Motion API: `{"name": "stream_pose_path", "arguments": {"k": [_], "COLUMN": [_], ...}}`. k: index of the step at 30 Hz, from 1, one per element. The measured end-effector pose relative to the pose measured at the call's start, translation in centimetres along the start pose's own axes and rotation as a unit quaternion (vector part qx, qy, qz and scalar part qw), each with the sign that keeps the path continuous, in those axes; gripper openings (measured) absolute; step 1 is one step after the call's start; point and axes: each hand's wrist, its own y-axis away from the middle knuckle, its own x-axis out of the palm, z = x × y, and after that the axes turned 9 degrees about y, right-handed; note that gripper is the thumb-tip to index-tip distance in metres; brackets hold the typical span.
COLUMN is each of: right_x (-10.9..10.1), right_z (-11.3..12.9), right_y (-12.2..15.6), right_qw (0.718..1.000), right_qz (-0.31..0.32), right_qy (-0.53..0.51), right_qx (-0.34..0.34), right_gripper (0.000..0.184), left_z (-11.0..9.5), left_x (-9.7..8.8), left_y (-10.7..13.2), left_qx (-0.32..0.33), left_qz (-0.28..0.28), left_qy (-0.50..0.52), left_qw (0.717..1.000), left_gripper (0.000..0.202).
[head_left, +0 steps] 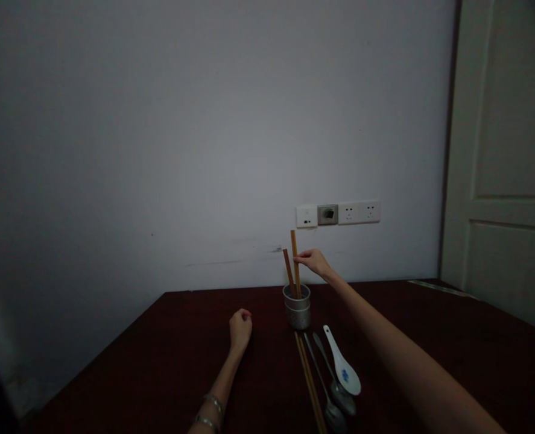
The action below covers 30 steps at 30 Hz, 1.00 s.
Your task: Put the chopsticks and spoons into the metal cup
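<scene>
Over the grey metal holder, my right hand pinches the upper part of a light wooden chopstick; whether it is one stick or a pair I cannot tell. The lower end of it is inside the holder. Beside it, a redder chopstick leans in the same holder, untouched. My left hand rests on the table to the left of the holder, fingers curled in, with nothing visible in them. In front of the holder lie a pair of chopsticks, two metal spoons and a white ceramic spoon with a blue mark.
The dark red table reaches back to a pale wall. Sockets and a switch sit on the wall behind the holder. A panelled door stands at the right, and a thin strip lies near the back right edge.
</scene>
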Motion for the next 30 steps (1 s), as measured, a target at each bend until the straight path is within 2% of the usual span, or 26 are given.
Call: {"name": "stream_pose_path", "arguments": {"k": [10, 19, 30], "right_x": [1.7, 2.4, 2.9], "right_z": [-2.1, -2.5, -3.9], "right_y": [1.4, 2.2, 2.1], "right_qw": [0.999, 0.995, 0.992], "right_qz": [0.03, 0.074, 0.078], "right_qy": [-0.007, -0.033, -0.063], "right_qx": [0.033, 0.056, 0.078], "right_gripper": [0.028, 0.025, 0.024], "left_z": [-0.2, -0.1, -0.2], "left_x": [-0.1, -0.1, -0.2], "left_y": [0.0, -0.1, -0.1], "left_qx": [0.0, 0.001, -0.009], "left_qz": [-0.002, 0.005, 0.006], "left_qy": [-0.001, 0.001, 0.001], "left_qw": [1.0, 1.0, 1.0], "left_gripper": [0.019, 0.018, 0.019]}}
